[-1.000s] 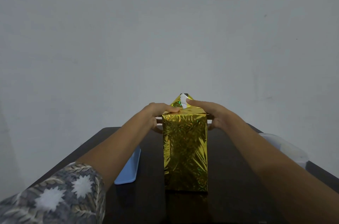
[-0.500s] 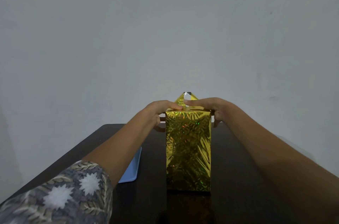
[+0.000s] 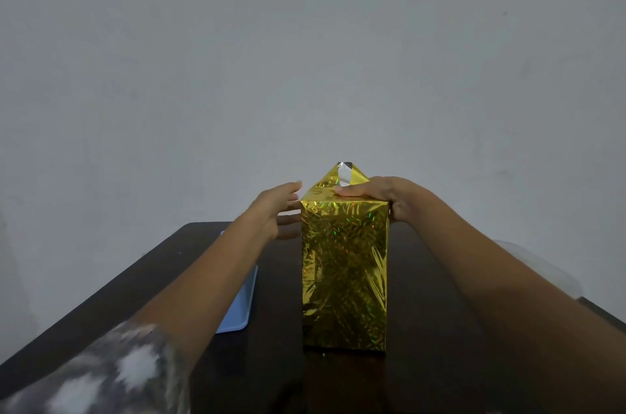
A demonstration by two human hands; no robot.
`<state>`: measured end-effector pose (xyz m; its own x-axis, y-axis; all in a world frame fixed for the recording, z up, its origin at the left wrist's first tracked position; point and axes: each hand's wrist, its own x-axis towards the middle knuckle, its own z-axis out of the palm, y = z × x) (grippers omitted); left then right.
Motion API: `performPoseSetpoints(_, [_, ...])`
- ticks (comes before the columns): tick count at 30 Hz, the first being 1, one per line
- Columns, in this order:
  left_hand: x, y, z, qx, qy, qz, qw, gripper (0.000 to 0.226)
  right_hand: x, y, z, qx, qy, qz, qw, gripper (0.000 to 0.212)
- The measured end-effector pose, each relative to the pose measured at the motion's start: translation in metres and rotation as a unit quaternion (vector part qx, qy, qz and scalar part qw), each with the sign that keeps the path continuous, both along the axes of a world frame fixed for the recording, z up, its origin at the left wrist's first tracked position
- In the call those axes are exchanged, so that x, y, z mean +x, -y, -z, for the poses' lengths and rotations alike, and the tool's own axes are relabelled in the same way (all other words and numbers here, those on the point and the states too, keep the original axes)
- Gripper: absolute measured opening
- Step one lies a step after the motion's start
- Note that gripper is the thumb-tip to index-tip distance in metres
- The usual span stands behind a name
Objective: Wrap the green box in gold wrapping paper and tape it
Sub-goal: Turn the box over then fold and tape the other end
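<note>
A patterned sleeve (image 3: 101, 376) is showing at the lower left, and a blue tray (image 3: 242, 305) is lying flat on the dark surface (image 3: 440, 363) beside that forearm. The left grip (image 3: 277, 210) is hanging apart, fingers straight and holding nothing, just beside the upper left side of the box (image 3: 343, 271); whether it is touching the side I cannot tell.

The box is standing upright near the middle of the surface, already covered in gold paper (image 3: 342, 312) on the face toward the camera. At its top a pointed flap (image 3: 338, 181) is sticking up, showing a silvery underside.

The right grip (image 3: 379, 193) is clamping the top right corner of the box, fingers lying along the folded top and the rest of the hand dropping down the right side. A pale plastic tub (image 3: 528, 264) is sitting further right.

The box is likely handling as stiff and light, but tall and easy to tip. The foil looks slick and creases readily, so pressing flat on the folded top while steadying one side seems the safest hold; pinching the flap by its tip would be bringing it down.
</note>
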<state>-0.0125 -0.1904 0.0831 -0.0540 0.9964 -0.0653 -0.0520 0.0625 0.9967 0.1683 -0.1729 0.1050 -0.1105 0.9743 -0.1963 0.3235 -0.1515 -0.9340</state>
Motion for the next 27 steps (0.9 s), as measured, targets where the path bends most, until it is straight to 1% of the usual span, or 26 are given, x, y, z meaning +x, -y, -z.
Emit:
performPoseSetpoints(1, [-0.010,-0.001,0.007,0.024,-0.001,-0.012,1.000,0.024,0.000,0.001,0.000,0.003,0.001,0.004,1.000,0.036])
performPoseSetpoints(2, [-0.020,0.001,0.017,0.057,-0.030,-0.043,0.997,0.022,0.000,0.001,0.001,0.006,0.001,0.007,1.000,0.038])
performPoseSetpoints(3, [-0.033,0.004,0.027,0.095,-0.083,-0.088,0.988,0.018,0.000,0.001,0.001,0.008,0.003,0.010,1.000,0.040])
performPoseSetpoints(4, [-0.047,0.009,0.040,0.127,-0.161,-0.135,0.969,0.014,0.000,0.002,0.001,0.011,0.003,0.011,1.000,0.039])
performPoseSetpoints(5, [-0.060,0.011,0.052,0.141,-0.253,-0.172,0.942,0.015,0.002,0.003,-0.001,0.016,0.002,0.011,1.000,0.035])
performPoseSetpoints(6, [-0.073,0.016,0.065,0.121,-0.334,-0.192,0.915,0.025,0.000,0.004,0.001,0.016,-0.003,0.004,1.000,0.030])
performPoseSetpoints(7, [-0.084,0.017,0.074,0.091,-0.388,-0.194,0.897,0.035,0.001,0.005,0.001,0.020,-0.007,0.003,1.000,0.027])
performPoseSetpoints(8, [-0.094,0.017,0.083,0.057,-0.409,-0.184,0.892,0.043,0.000,0.007,0.002,0.025,-0.014,0.001,1.000,0.025])
performPoseSetpoints(9, [-0.101,0.018,0.088,0.025,-0.400,-0.173,0.900,0.045,-0.001,0.008,0.002,0.027,-0.021,0.000,0.999,0.024])
performPoseSetpoints(10, [-0.105,0.019,0.092,-0.003,-0.359,-0.166,0.918,0.042,-0.002,0.010,0.004,0.025,-0.025,-0.003,0.999,0.024])
performPoseSetpoints(11, [-0.104,0.019,0.091,-0.018,-0.300,-0.162,0.940,0.038,-0.002,0.011,0.003,0.028,-0.024,-0.005,0.999,0.026])
performPoseSetpoints(12, [-0.104,0.021,0.089,-0.035,-0.244,-0.156,0.957,0.035,-0.002,0.012,0.005,0.029,-0.022,-0.008,0.999,0.032])
performPoseSetpoints(13, [-0.102,0.022,0.083,-0.050,-0.196,-0.145,0.968,0.031,-0.002,0.013,0.005,0.033,-0.017,-0.011,0.999,0.042])
performPoseSetpoints(14, [-0.100,0.023,0.076,-0.066,-0.166,-0.135,0.975,0.027,-0.003,0.014,0.004,0.038,-0.011,-0.011,0.999,0.053])
performPoseSetpoints(16, [-0.099,0.026,0.065,-0.115,-0.154,-0.112,0.975,0.028,-0.005,0.018,0.005,0.050,-0.009,-0.008,0.999,0.066])
performPoseSetpoints(17, [-0.100,0.026,0.060,-0.130,-0.156,-0.102,0.974,0.030,-0.006,0.019,0.005,0.053,-0.005,-0.008,0.999,0.067])
performPoseSetpoints(19, [-0.103,0.026,0.057,-0.144,-0.157,-0.094,0.973,0.025,-0.007,0.020,0.006,0.054,0.009,-0.012,0.998,0.061])
performPoseSetpoints(22, [-0.101,0.028,0.054,-0.156,-0.140,-0.096,0.973,0.016,-0.007,0.021,0.006,0.057,0.018,-0.012,0.998,0.045])
performPoseSetpoints(24, [-0.100,0.029,0.052,-0.155,-0.125,-0.099,0.975,0.012,-0.007,0.023,0.004,0.059,0.021,-0.014,0.998,0.046])
performPoseSetpoints(25, [-0.101,0.029,0.052,-0.155,-0.112,-0.100,0.976,0.014,-0.007,0.024,0.004,0.058,0.022,-0.014,0.998,0.047])
performPoseSetpoints(27, [-0.103,0.028,0.051,-0.154,-0.091,-0.102,0.979,0.014,-0.008,0.026,0.003,0.061,0.022,-0.016,0.998,0.039])
